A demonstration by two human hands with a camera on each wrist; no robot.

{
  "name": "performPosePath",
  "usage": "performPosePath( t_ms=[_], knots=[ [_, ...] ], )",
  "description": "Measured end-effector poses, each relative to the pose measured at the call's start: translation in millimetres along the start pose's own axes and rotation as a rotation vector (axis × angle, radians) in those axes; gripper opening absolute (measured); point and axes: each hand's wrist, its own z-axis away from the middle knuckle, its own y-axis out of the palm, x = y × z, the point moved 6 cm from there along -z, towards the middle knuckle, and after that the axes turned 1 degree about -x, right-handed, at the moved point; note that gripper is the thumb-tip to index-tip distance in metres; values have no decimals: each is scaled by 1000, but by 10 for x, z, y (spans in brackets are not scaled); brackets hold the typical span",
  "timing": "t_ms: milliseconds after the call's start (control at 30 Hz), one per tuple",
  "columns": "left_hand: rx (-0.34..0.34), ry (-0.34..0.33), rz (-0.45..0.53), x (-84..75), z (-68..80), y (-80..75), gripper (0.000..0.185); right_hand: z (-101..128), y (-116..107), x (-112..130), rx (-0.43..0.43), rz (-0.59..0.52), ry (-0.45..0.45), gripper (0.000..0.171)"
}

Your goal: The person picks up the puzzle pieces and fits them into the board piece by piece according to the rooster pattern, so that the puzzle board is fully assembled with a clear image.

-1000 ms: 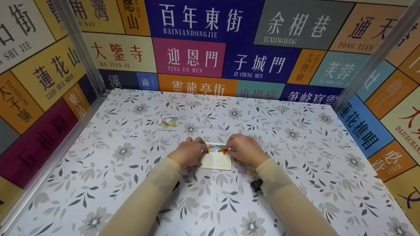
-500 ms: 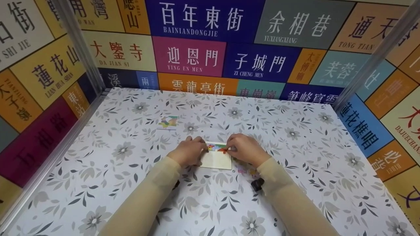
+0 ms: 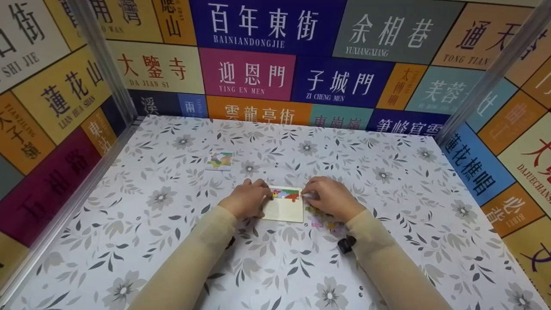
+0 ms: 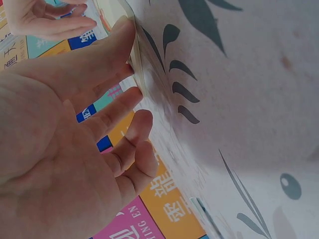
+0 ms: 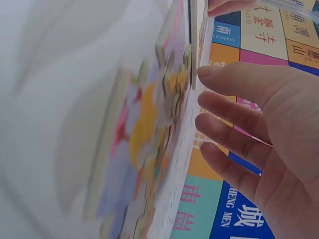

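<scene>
1. A small colourful picture card (image 3: pixel 220 160) lies flat on the floral-patterned worktop (image 3: pixel 129 232), well apart from the fingers, beyond and to the left of the left hand.
2. The left hand (image 3: pixel 245 201) rests on the worktop at the left edge of the cream rectangular puzzle board (image 3: pixel 284 209). In the left wrist view its fingers (image 4: pixel 107 50) lie straight and relaxed, the tips touching the thin board edge without curling round it.
3. The cream rectangular puzzle board lies flat between the two hands. Its far strip carries a row of fitted pieces in red, green, blue and yellow (image 3: pixel 286 194); the nearer part is bare and pale.
4. The right hand (image 3: pixel 329 199) sits at the right edge of the board. Its fingers (image 5: pixel 239 84) are extended and loose, the tips at the board's edge, gripping nothing as far as can be seen.
5. Loose puzzle pieces in pink, yellow and pale purple (image 3: pixel 320 220) lie on the worktop just beside the board, partly under the right palm; the right wrist view shows them blurred.
</scene>
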Motion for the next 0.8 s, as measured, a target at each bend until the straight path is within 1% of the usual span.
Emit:
performPosePath(
  t_ms=[67, 200, 500, 800],
  knots=[
    [-8, 3, 1, -1, 1, -2, 47, 22, -2, -31, 1, 5, 8, 17],
    [1, 0, -1, -4, 1, 0, 48, 64, 3, -69, 7, 6, 21, 17],
    [11, -6, -3, -12, 15, -14, 48, 151, -40, -82, -24, 41, 4, 13],
    [19, -6, -4, -7, -2, 0, 48, 253, -44, -118, -7, 20, 48, 17]
  ],
)
